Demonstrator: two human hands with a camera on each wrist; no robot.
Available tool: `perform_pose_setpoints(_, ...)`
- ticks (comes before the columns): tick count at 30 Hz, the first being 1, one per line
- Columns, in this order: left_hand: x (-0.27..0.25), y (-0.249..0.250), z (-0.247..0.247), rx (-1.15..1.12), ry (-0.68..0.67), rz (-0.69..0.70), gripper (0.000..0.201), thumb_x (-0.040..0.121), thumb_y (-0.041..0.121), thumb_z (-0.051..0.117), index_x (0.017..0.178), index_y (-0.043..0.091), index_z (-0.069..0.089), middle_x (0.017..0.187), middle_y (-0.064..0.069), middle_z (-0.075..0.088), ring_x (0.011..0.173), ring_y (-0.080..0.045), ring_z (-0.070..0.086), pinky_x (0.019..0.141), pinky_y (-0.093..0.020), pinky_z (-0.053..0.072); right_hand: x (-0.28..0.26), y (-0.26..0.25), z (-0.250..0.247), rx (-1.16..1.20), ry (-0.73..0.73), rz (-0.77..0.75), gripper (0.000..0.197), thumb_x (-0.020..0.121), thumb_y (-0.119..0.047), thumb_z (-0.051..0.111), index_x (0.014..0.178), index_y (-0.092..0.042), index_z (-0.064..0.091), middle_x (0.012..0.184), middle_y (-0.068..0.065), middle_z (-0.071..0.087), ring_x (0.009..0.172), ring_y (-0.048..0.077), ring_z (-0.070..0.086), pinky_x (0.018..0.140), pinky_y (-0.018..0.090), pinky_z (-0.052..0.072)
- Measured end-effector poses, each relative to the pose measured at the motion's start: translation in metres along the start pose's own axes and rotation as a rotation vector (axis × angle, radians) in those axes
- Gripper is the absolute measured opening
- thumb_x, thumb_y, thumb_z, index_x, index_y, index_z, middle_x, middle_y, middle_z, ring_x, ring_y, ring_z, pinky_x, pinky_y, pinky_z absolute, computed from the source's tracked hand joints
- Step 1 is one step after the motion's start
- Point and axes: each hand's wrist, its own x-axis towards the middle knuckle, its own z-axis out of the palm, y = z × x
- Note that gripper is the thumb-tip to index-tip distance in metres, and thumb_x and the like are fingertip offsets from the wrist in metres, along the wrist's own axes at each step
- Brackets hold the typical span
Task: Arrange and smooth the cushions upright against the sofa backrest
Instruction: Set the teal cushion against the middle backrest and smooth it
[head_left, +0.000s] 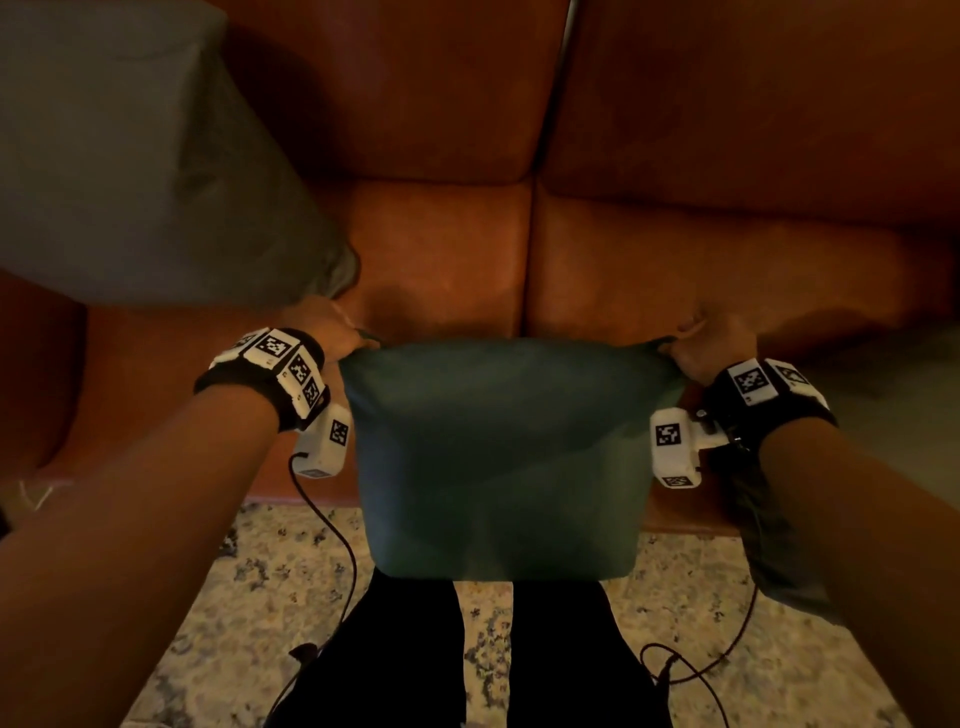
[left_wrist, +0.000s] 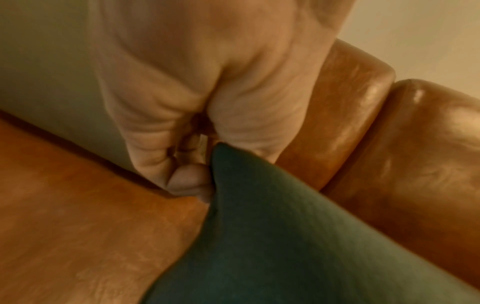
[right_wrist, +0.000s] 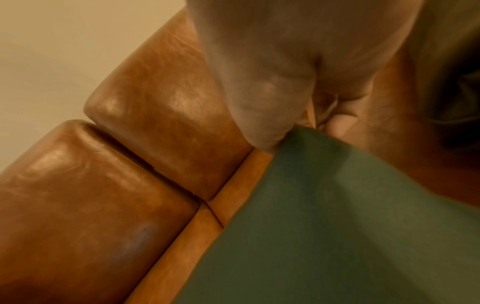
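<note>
A dark green cushion (head_left: 504, 457) hangs in front of the brown leather sofa (head_left: 441, 270), its lower edge down over the rug. My left hand (head_left: 332, 332) pinches its top left corner, and my right hand (head_left: 711, 343) pinches its top right corner. In the left wrist view the curled fingers (left_wrist: 187, 181) grip the green cushion (left_wrist: 285, 236) corner. The right wrist view has my right hand (right_wrist: 298, 115) closed on the green fabric (right_wrist: 337, 216). A grey-green cushion (head_left: 135, 166) leans against the sofa backrest (head_left: 395, 93) at the left.
The sofa seat (head_left: 701, 275) in front of me is bare leather, with a seam between two seat cushions. A patterned rug (head_left: 270, 571) lies below, with my dark-trousered legs (head_left: 415, 654) on it. Cables hang from both wrist cameras. Another dull green fabric (head_left: 904, 395) shows at the right edge.
</note>
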Motion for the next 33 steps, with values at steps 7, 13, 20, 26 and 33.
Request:
perform_pose_setpoints(7,-0.003,-0.025,0.022,-0.613,0.164,-0.124,0.041,0.095,0.053,0.065,0.093,0.014,0.076,0.112,-0.019,0.074,0.104,-0.038,0.07,0.096,-0.047,0.056,-0.021,0.007,0.009,0.27,0.1,0.186,0.045,0.108,-0.035,0.041,0.123,-0.001,0.066,0.131,0.028,0.062,0.115,0.045,0.059,0.094,0.045,0.047)
perform_pose_setpoints(13,-0.043,-0.022,0.054,-0.824,0.183,-0.046,0.071,0.088,0.081,0.049,0.127,0.025,0.069,0.128,0.002,0.069,0.124,-0.024,0.062,0.111,-0.042,0.043,-0.046,0.025,0.049,0.718,-0.165,0.302,0.135,0.043,-0.113,0.032,0.149,-0.031,0.052,0.153,0.002,0.052,0.139,0.033,0.05,0.118,0.056,0.036)
perform_pose_setpoints(20,-0.092,-0.029,0.111,-0.895,-0.027,0.22,0.083,0.078,0.065,0.076,0.149,0.036,0.044,0.139,0.029,0.056,0.124,0.019,0.051,0.121,-0.026,0.032,-0.09,0.028,0.074,0.944,-0.339,0.173,0.088,0.077,-0.074,0.067,0.154,-0.042,0.039,0.141,-0.007,0.058,0.111,0.014,0.062,0.084,0.033,0.053)
perform_pose_setpoints(26,-0.09,-0.013,0.106,-0.914,0.097,0.211,0.082,0.075,0.076,0.073,0.144,0.037,0.052,0.138,0.023,0.062,0.132,-0.002,0.056,0.12,-0.042,0.038,-0.084,0.019,0.051,0.841,-0.225,0.088,0.069,0.099,-0.065,0.044,0.158,-0.028,0.038,0.148,-0.007,0.049,0.135,0.019,0.047,0.111,0.033,0.035)
perform_pose_setpoints(33,-0.059,0.011,0.066,-0.921,0.151,0.244,0.08,0.079,0.08,0.066,0.149,0.045,0.046,0.151,0.018,0.054,0.141,-0.007,0.049,0.124,-0.039,0.031,-0.058,0.008,0.048,0.758,-0.114,0.051,0.096,0.08,-0.094,0.033,0.16,-0.04,0.03,0.168,-0.008,0.029,0.155,0.02,0.027,0.128,0.047,0.018)
